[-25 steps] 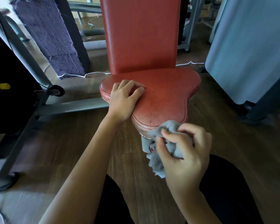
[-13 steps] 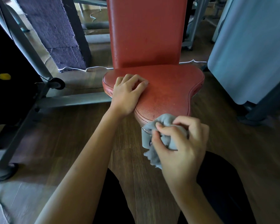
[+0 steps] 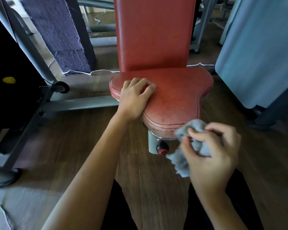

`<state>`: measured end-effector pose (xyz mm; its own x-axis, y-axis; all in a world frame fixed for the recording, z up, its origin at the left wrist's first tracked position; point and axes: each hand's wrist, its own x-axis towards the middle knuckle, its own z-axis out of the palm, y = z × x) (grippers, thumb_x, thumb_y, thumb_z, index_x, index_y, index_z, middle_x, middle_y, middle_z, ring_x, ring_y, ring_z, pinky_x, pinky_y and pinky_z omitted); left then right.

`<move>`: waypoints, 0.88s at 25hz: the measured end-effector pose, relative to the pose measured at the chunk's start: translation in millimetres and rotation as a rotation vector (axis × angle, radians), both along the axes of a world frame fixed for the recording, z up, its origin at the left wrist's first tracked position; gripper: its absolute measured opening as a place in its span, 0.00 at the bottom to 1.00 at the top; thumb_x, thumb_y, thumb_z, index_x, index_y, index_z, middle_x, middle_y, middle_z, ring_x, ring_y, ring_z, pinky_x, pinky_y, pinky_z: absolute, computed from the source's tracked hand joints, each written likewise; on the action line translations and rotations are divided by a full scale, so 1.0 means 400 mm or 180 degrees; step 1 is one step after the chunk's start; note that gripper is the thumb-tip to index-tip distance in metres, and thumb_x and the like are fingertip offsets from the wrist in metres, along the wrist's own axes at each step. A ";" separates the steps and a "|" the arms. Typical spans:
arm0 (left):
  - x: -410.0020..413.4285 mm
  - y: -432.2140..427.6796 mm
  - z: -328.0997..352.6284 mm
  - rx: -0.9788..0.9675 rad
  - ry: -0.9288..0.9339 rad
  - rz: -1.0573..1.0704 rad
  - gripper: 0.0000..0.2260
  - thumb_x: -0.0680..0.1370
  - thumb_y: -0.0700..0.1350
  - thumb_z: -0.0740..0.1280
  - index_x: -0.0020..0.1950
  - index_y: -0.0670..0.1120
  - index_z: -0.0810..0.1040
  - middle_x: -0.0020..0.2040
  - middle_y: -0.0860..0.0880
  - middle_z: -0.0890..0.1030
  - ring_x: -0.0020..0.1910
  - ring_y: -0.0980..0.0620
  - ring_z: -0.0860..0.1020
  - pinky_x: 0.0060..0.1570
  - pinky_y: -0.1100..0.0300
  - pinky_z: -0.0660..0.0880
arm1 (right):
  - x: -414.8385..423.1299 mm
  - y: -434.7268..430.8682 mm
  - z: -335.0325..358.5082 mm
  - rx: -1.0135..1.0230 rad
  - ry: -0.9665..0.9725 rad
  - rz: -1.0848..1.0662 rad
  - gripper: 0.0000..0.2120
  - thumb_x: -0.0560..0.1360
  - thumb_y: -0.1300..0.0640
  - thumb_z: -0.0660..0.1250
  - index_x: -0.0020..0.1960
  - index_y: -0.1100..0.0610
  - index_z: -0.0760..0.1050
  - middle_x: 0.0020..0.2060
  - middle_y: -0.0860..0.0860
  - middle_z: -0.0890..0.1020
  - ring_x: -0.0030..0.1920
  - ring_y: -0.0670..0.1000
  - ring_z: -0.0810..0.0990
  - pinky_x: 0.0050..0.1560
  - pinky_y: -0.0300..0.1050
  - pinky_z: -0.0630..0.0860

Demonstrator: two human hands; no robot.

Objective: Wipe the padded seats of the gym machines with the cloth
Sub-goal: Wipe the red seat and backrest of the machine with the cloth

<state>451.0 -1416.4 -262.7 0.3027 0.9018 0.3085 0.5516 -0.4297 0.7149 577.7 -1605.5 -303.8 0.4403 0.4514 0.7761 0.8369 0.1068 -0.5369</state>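
Note:
A red padded seat (image 3: 176, 95) with an upright red backrest (image 3: 154, 32) stands in front of me. My left hand (image 3: 135, 98) rests on the seat's left front part, fingers loosely bent on the pad. My right hand (image 3: 209, 155) grips a crumpled grey cloth (image 3: 183, 156) at the seat's front right edge; the cloth touches the seat's lower rim and part of it hangs below my fingers.
A grey seat post with a red-and-black knob (image 3: 162, 147) sits under the seat. A grey machine frame (image 3: 76, 103) and black weight stack (image 3: 10, 77) stand at the left, a grey-blue panel (image 3: 259, 52) at the right. The floor (image 3: 83, 143) is wooden.
My right hand has carried the cloth rightwards along the seat's front edge, uncovering the post and knob. My left hand has stayed on the seat.

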 end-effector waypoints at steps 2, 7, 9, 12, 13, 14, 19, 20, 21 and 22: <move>0.003 -0.002 0.000 -0.0008 0.0025 0.0055 0.11 0.82 0.55 0.62 0.55 0.54 0.82 0.58 0.55 0.78 0.61 0.49 0.68 0.65 0.58 0.62 | 0.055 -0.010 -0.020 -0.0070 0.0380 -0.0160 0.06 0.67 0.67 0.78 0.41 0.62 0.82 0.49 0.56 0.77 0.49 0.60 0.77 0.47 0.51 0.76; 0.007 0.011 -0.010 0.0054 0.0124 0.0050 0.23 0.74 0.66 0.53 0.53 0.57 0.81 0.56 0.57 0.79 0.59 0.51 0.68 0.64 0.57 0.63 | -0.021 -0.009 -0.029 0.0052 0.0523 0.0335 0.04 0.70 0.62 0.76 0.40 0.62 0.83 0.48 0.54 0.77 0.48 0.56 0.79 0.52 0.42 0.74; 0.005 0.013 -0.011 0.0037 0.0107 0.0059 0.24 0.73 0.66 0.52 0.53 0.57 0.81 0.56 0.58 0.79 0.59 0.52 0.68 0.63 0.59 0.62 | -0.041 -0.010 -0.033 0.0096 0.0418 0.0563 0.05 0.71 0.60 0.77 0.40 0.62 0.84 0.47 0.54 0.78 0.46 0.58 0.79 0.48 0.48 0.77; 0.003 0.011 -0.010 0.0061 0.0111 0.0024 0.19 0.77 0.63 0.55 0.53 0.58 0.82 0.57 0.58 0.79 0.59 0.52 0.68 0.61 0.61 0.61 | -0.003 0.006 -0.006 0.0247 0.0763 0.0524 0.05 0.72 0.60 0.75 0.42 0.62 0.83 0.48 0.54 0.77 0.49 0.54 0.80 0.49 0.46 0.78; 0.002 0.014 -0.010 0.0053 0.0099 0.0027 0.16 0.79 0.60 0.56 0.54 0.58 0.82 0.57 0.58 0.79 0.60 0.52 0.68 0.60 0.61 0.60 | 0.008 0.011 0.007 0.0255 0.0904 0.0511 0.05 0.72 0.60 0.75 0.44 0.62 0.83 0.48 0.54 0.78 0.50 0.51 0.80 0.50 0.44 0.78; 0.004 0.014 -0.007 0.0047 0.0095 0.0032 0.14 0.80 0.58 0.57 0.53 0.57 0.82 0.57 0.58 0.79 0.60 0.52 0.68 0.60 0.61 0.60 | 0.012 0.015 0.017 0.0256 0.0994 0.0502 0.05 0.72 0.60 0.75 0.45 0.62 0.83 0.49 0.54 0.78 0.51 0.50 0.80 0.51 0.43 0.78; 0.016 0.008 0.027 -0.0016 0.0224 0.0092 0.02 0.79 0.52 0.68 0.49 0.58 0.81 0.52 0.58 0.79 0.61 0.52 0.72 0.64 0.58 0.64 | -0.009 -0.003 -0.003 0.0286 0.0949 0.0706 0.09 0.76 0.62 0.73 0.55 0.60 0.83 0.54 0.53 0.80 0.56 0.54 0.81 0.56 0.46 0.77; 0.020 0.009 0.038 -0.0169 0.0251 0.0127 0.02 0.77 0.54 0.70 0.47 0.58 0.81 0.51 0.57 0.79 0.61 0.51 0.74 0.65 0.56 0.67 | 0.009 -0.006 -0.009 0.0282 0.1185 0.0771 0.10 0.76 0.63 0.72 0.57 0.60 0.82 0.55 0.52 0.81 0.57 0.51 0.81 0.58 0.43 0.76; 0.029 0.004 0.052 -0.0408 0.0213 0.0154 0.06 0.75 0.58 0.70 0.46 0.57 0.82 0.52 0.55 0.80 0.60 0.50 0.76 0.66 0.54 0.69 | 0.034 0.000 -0.015 0.0245 0.1471 0.0812 0.11 0.76 0.64 0.72 0.58 0.60 0.81 0.55 0.50 0.82 0.58 0.49 0.81 0.58 0.40 0.76; 0.047 -0.005 0.066 -0.0643 0.0196 0.0183 0.12 0.73 0.64 0.68 0.47 0.57 0.83 0.54 0.53 0.80 0.61 0.49 0.76 0.68 0.51 0.70 | 0.067 0.016 -0.015 0.0171 0.1704 0.0838 0.10 0.76 0.65 0.71 0.57 0.59 0.81 0.54 0.49 0.83 0.57 0.47 0.82 0.58 0.39 0.77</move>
<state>469.7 -1418.4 -236.2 0.2617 0.9597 0.1022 0.6165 -0.2477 0.7474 604.7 -1599.2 -309.7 0.6552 0.5646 0.5020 0.3932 0.3126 -0.8647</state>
